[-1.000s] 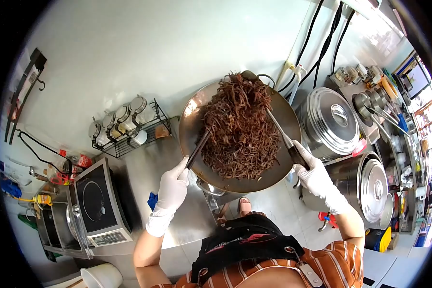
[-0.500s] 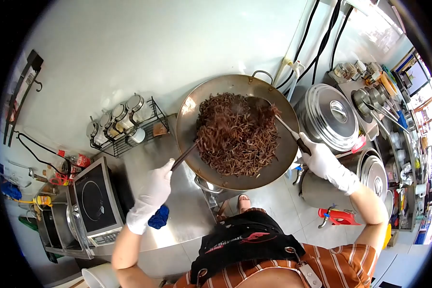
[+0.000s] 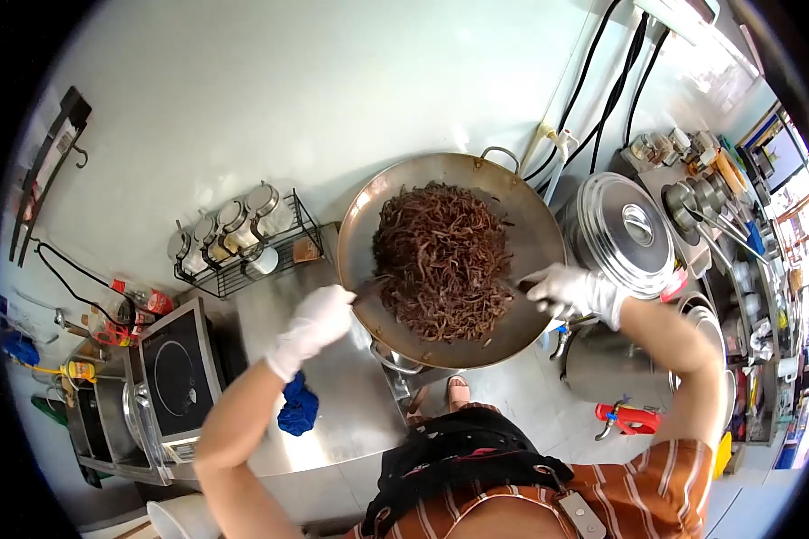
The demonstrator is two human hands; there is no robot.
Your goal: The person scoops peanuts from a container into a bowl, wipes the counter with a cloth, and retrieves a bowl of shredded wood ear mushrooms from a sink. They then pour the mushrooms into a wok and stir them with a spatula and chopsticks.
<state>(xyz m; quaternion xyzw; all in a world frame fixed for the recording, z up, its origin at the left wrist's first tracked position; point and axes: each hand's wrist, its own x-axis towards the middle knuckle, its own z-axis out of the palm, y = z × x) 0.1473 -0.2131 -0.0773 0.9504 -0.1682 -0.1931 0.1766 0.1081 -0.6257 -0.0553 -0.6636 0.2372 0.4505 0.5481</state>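
Note:
A large steel wok [image 3: 530, 225] holds a heap of dark brown noodles [image 3: 440, 260]. My left hand [image 3: 315, 325], in a white glove, grips chopsticks [image 3: 368, 289] whose tips go into the noodles at the wok's left rim. My right hand [image 3: 568, 291], also gloved, holds a spatula handle [image 3: 516, 288] at the wok's right rim; its blade is buried under the noodles. Both arms are bent in toward the wok.
A wire rack of lidded jars [image 3: 243, 235] stands left of the wok. An induction cooker [image 3: 180, 375] and a blue cloth [image 3: 298, 406] lie on the steel counter [image 3: 333, 422]. Big lidded steel pots [image 3: 622, 232] stand to the right. Cables run up the wall.
A second ago the noodles were lifted high on both tools. They have dropped back into the wok, and both hands have come in closer to its rim.

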